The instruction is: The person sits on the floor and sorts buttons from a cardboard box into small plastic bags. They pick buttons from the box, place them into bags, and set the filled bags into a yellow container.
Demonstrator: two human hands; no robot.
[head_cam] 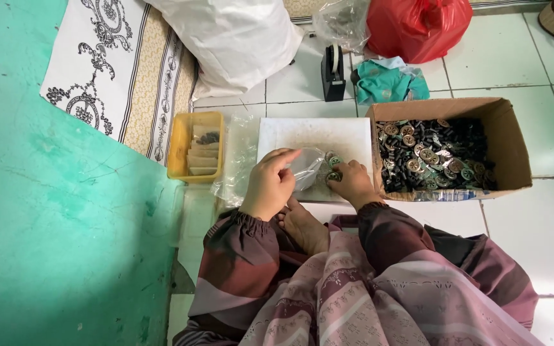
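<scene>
**Hands at the white board: bag and buttons**

Nearest the camera, a person sits on the tiled floor in striped maroon and pink cloth, one bare foot (304,225) tucked under the wrists.

Just beyond the foot, both hands work over a white board (315,138) lying flat on the tiles.
- Left hand (269,184): fingers curled and closed on a small clear bag (307,168), holding it above the board.
- Right hand (352,182): fingers pinched together on a few round buttons (333,175) at the bag's right edge; hand and bag touch.

Left of the board lies clear plastic sheeting (233,160), then a yellow tray (181,144) holding flat packets. Right of the board, touching it, stands an open cardboard box (504,138) filled with buttons and dark pieces.

Farther off stand a black tape dispenser (333,74) and a crumpled teal cloth (389,82). Farthest lie a white sack (235,38), a red bag (418,22) and, at far left, a patterned mat (113,70). A green wall (52,224) fills the left side.
</scene>
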